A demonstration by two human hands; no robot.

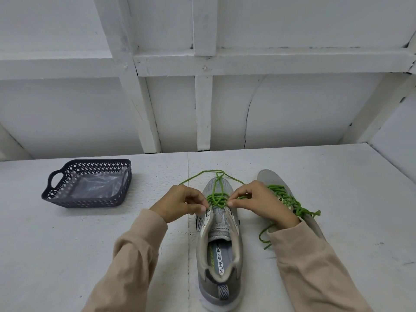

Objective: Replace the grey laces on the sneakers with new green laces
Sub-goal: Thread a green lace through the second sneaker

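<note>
The near sneaker [219,244] lies flat on the white worktop [67,244] in front of the person. Its long axis runs from 6 to 12 o'clock, heel at 6 and toe at 12. A green lace [217,198] crosses its front eyelets, and 2 loose ends run out past the toe and cross there. The left hand [180,202] has a narrow grip, pinching the lace at the left eyelet row. The right hand [261,201] pinches it at the right row in the same way. At 2 o'clock of this shoe lies the second sneaker [270,179], toe towards 11 o'clock, partly hidden by the right sleeve and carrying a second green lace [290,201]. Well apart at 10 o'clock stands a dark basket [85,202] holding clear plastic [96,185].
</note>
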